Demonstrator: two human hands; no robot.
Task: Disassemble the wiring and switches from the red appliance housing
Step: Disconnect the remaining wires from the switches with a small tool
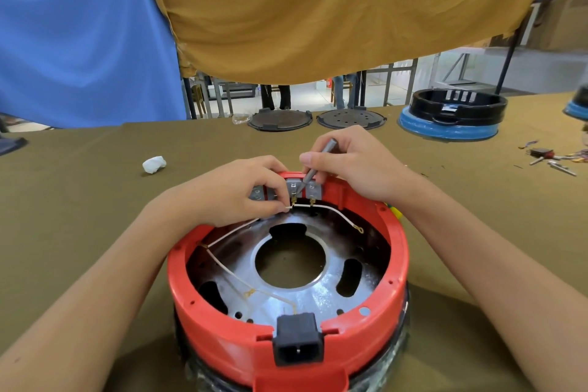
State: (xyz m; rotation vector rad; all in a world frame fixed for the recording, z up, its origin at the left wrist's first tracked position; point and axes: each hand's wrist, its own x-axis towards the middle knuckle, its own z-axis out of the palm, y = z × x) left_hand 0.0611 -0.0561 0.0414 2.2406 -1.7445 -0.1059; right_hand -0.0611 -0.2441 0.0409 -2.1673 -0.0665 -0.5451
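Looks like a repair or salvage workshop — long bench under olive cloth point(79, 200), dark round plates point(280, 119) and a black-and-blue housing point(455, 114) lined along its far edge, loose parts point(553, 159) strewn at right. Blue and mustard sheets point(286, 9) hung overhead — beyond, perhaps more metal-framed benches.

A table covered in olive-brown cloth point(95, 200) carries everything. The red appliance housing point(222, 350) stands upside down at its near edge, in the middle. To its far left lies a small crumpled white wad point(154, 164). Along the far edge rest two dark round plates point(280, 120) side by side, with a clear plastic bag point(241, 119) just left of them. Further right sits a black housing with a blue band point(451, 118). At the far right lie scattered small metal parts and wires point(553, 159).
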